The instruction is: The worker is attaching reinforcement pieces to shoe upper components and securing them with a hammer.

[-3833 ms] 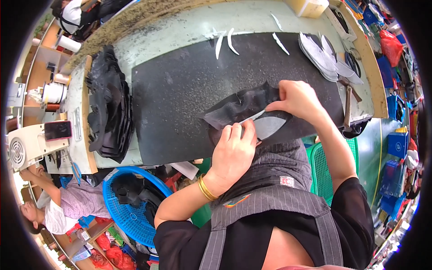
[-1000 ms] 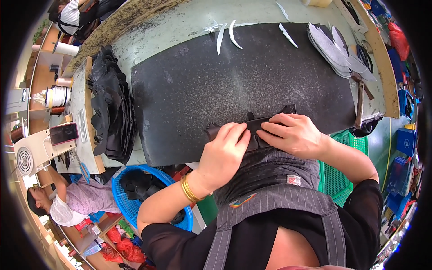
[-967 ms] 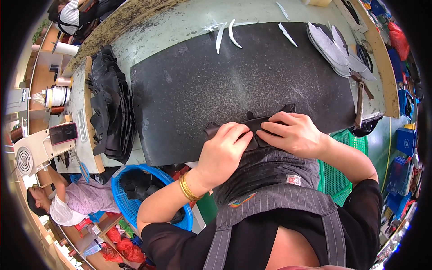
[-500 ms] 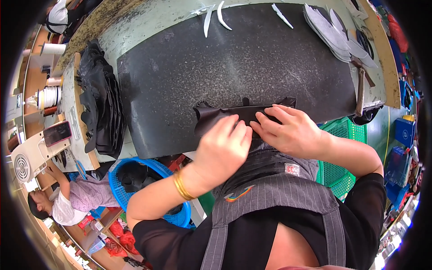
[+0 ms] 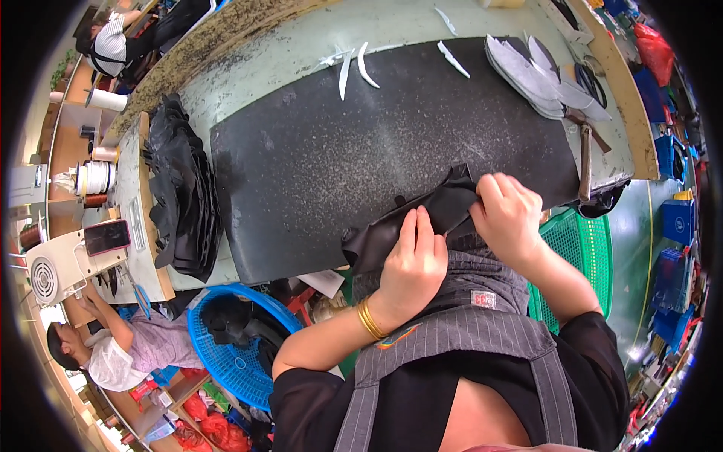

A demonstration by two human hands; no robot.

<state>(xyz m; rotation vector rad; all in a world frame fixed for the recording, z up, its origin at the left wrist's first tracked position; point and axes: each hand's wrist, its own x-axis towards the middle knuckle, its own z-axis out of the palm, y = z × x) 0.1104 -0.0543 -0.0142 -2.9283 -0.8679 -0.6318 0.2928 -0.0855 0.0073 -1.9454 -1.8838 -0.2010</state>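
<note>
A black, leather-like piece [image 5: 444, 207] lies folded over at the near edge of the black mat [image 5: 324, 151], slanting up to the right. On its near middle part presses my left hand [image 5: 414, 264], index and middle fingers together and the others curled. My right hand [image 5: 508, 218] pinches the piece's right part between thumb and bent fingers. The thumb of my left hand is mostly hidden. Several white curved strips [image 5: 365, 66] are scattered beyond, along the mat's far edge.
A stack of black pieces [image 5: 184, 196] is at the left. Grey-white curved pieces [image 5: 523, 79] and a hammer [image 5: 585, 162] lie at the right. A blue basket [image 5: 203, 343] and a green basket [image 5: 595, 248] stand below the table. Another person [image 5: 120, 339] is at far left, near a phone [image 5: 106, 237].
The black piece has turned, its right end swinging up and away. My right hand has moved right and now pinches it; my left hand has shifted right and nearer me. The view has tilted.
</note>
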